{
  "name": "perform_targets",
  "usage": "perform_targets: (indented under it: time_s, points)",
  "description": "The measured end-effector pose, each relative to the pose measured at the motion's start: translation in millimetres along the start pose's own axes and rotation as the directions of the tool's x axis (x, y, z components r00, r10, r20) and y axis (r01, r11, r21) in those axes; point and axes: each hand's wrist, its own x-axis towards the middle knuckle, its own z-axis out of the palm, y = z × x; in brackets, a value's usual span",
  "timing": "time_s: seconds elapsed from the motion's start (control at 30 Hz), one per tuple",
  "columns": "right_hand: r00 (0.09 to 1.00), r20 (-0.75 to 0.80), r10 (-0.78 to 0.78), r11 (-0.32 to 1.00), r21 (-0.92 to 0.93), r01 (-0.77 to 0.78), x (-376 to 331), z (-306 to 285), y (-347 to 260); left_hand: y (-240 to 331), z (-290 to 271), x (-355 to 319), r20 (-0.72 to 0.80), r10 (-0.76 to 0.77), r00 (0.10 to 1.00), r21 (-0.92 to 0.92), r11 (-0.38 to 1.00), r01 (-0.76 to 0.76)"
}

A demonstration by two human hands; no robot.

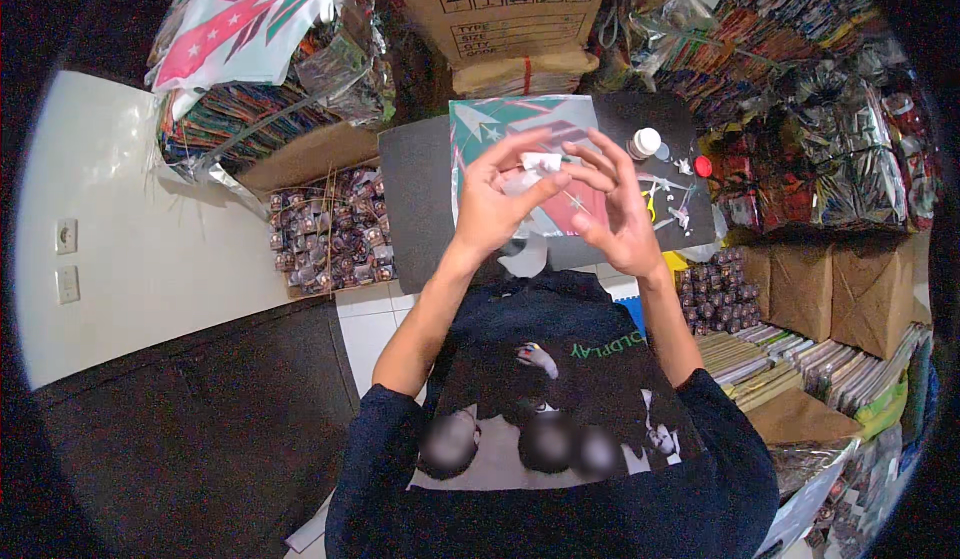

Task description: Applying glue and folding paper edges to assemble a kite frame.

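Both my hands are raised together over a dark board [415,199] on my lap. My left hand [497,204] pinches a small white piece of paper [541,163] between thumb and fingertips. My right hand [612,209] has its fingers spread and touches the same white piece from the right. Under the hands lies a sheet printed in teal, pink and white with stars [500,119]. A thin stick [575,199] lies across that sheet, partly hidden by my hands.
A small white bottle [644,143], a red cap [703,167] and white scraps sit on the board's right side. Cardboard boxes [505,9] stand behind. Bundles of small dark spools [325,229] lie left; stacks of coloured sheets [790,359] and wrapped packs crowd the right.
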Motion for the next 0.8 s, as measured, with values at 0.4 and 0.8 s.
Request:
perform_targets:
  time_s: [0.4,0.8]
  points:
    - [0.972,-0.205,0.113,0.968,0.244,-0.061,0,-41,-19,-8,-84,7,-0.109,0.079,0.991,0.322,0.946,-0.04]
    - [0.998,0.037,0.057,0.952,0.299,-0.065,-2,6,-17,-2,-29,-5,0.121,0.087,0.989,0.038,0.995,-0.092]
